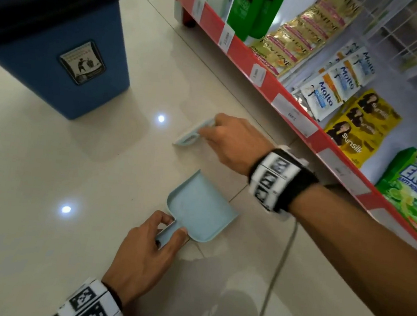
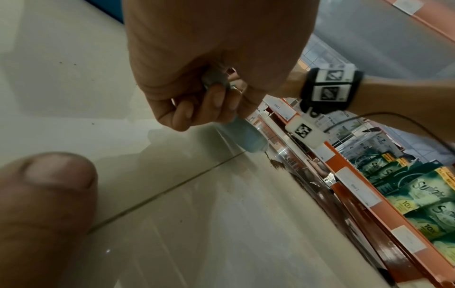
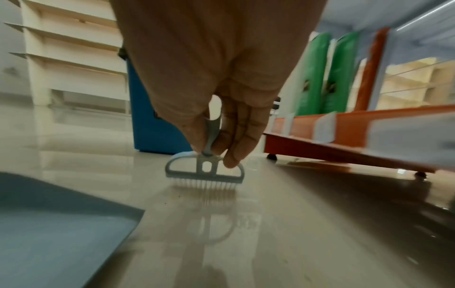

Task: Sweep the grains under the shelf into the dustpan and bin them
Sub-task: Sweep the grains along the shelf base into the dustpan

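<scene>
On the floor beside the shelf (image 1: pixel 275 87), my right hand (image 1: pixel 230 140) is gripping the brush (image 1: pixel 191 136), my left hand (image 1: pixel 145 249) is holding the dustpan (image 1: pixel 200 209) handle; I am keeping the bristles low, pulling the grains (image 2: pixel 278 164) toward its lip.

Left hand (image 1: pixel 145 249) curled low in a grip; right hand (image 1: pixel 227 139) pinching, arm outstretched

At my 1 o'clock: green bottles (image 1: pixel 248 6), gold Pantene sachets (image 1: pixel 298 35), white Molto sachets (image 1: pixel 332 86); yellow Sunsilk sachets (image 1: pixel 359 125) just beyond, green Ekonomi pack (image 1: pixel 416 197) at 3 o'clock; glossy cream floor tiles (image 1: pixel 42 191) under me; pale shelving (image 3: pixel 74 48) at far wall
</scene>
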Demonstrator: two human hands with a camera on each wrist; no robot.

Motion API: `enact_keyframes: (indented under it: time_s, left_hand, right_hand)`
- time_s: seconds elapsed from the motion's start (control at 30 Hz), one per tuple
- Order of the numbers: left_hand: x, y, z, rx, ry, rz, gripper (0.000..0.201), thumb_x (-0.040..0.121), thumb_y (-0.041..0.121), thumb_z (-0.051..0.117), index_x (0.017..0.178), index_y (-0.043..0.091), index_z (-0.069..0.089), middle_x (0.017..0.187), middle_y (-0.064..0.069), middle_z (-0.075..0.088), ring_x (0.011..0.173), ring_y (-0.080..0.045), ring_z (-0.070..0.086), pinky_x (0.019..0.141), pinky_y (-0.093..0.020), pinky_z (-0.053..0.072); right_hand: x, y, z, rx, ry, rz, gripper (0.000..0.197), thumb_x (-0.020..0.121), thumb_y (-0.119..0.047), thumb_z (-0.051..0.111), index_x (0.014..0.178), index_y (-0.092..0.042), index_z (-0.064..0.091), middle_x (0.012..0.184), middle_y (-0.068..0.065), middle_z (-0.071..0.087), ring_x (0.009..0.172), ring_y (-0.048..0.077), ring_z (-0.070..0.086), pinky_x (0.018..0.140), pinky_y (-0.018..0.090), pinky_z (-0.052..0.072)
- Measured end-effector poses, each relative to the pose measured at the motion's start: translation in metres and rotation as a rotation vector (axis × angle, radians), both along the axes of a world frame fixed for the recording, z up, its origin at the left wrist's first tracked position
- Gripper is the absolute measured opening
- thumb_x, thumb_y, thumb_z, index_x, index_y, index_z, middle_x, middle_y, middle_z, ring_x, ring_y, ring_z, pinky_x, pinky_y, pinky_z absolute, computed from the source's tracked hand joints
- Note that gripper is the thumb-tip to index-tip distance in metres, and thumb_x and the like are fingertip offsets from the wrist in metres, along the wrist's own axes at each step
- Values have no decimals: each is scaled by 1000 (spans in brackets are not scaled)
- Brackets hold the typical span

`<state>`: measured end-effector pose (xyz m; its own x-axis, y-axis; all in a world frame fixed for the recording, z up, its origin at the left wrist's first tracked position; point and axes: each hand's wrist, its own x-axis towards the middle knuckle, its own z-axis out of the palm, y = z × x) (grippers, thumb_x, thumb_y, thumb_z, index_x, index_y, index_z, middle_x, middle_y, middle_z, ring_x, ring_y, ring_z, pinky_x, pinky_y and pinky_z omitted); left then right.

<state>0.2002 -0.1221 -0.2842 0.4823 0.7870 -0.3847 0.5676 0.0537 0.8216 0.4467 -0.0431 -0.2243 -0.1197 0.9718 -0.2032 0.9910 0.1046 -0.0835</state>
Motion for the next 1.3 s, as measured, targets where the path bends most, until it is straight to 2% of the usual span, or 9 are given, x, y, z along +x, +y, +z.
enact_keyframes:
  time_s: [0.2,0.37,0.5,0.6,0.7,0.83,0.93,1.1,1.3]
  left_hand:
    - [-1,2,0,19,14,20,24,89,52,57,96,29,57,56,-4,62,44,-9,52,47,-22,37]
    - [2,3,1,-7,-9,8,19,91,48,58,95,30,56,55,-1,63,47,-13,55,48,-23,39]
    - [2,3,3,-28,-30,-9,18,90,48,57,91,30,53,47,14,57,40,-7,47,44,-17,34]
    - [1,2,3,-18,-29,-22,20,89,49,57,92,29,55,50,7,58,41,-7,46,45,-18,33]
    - [1,2,3,-10,-34,-29,26,88,52,56,94,27,57,58,-6,63,44,-9,47,48,-22,36]
    - [5,-1,4,-22,-1,-59,21,89,50,57,95,30,57,58,1,65,47,-13,55,47,-21,38]
    - [8,-7,3,-46,-12,-62,17,90,45,61,94,29,57,50,10,59,42,-8,49,45,-18,36]
    - [11,-12,5,-28,-39,-87,15,92,43,60,93,28,56,56,-6,61,44,-10,47,48,-20,35]
    - [6,-14,6,-41,-12,-144,16,90,44,61,92,29,55,53,-4,58,42,-10,45,47,-19,32]
  right_hand:
    - [-17,28,-21,-153,132,-11,47,96,-11,40,137,-31,54,125,13,56,110,32,58,90,33,47]
    - [38,-23,-1,-243,69,21,33,95,-21,50,123,-25,66,109,10,65,100,28,62,80,27,42]
    - [75,-64,21,-368,-36,-107,30,98,-36,52,124,-31,66,112,4,63,92,10,53,80,23,42]
    - [69,-55,27,-261,64,-132,32,99,-37,48,121,-24,68,104,7,65,97,19,63,86,32,51]
    - [30,-19,21,-54,203,-76,28,101,-30,51,116,-18,71,82,3,58,84,25,59,67,23,28]
    - [-33,30,1,-47,320,2,31,102,-25,49,126,-17,66,108,9,71,97,26,62,68,15,23]
    - [-47,40,-12,-196,191,87,34,103,-25,45,132,-21,62,120,3,68,105,22,62,76,19,34]
    - [22,-8,1,-318,100,105,28,100,-27,49,120,-23,69,107,6,71,95,26,65,78,29,44]
    - [115,-92,14,-432,27,-100,33,100,-34,51,131,-31,61,123,0,67,87,-2,50,76,11,35]
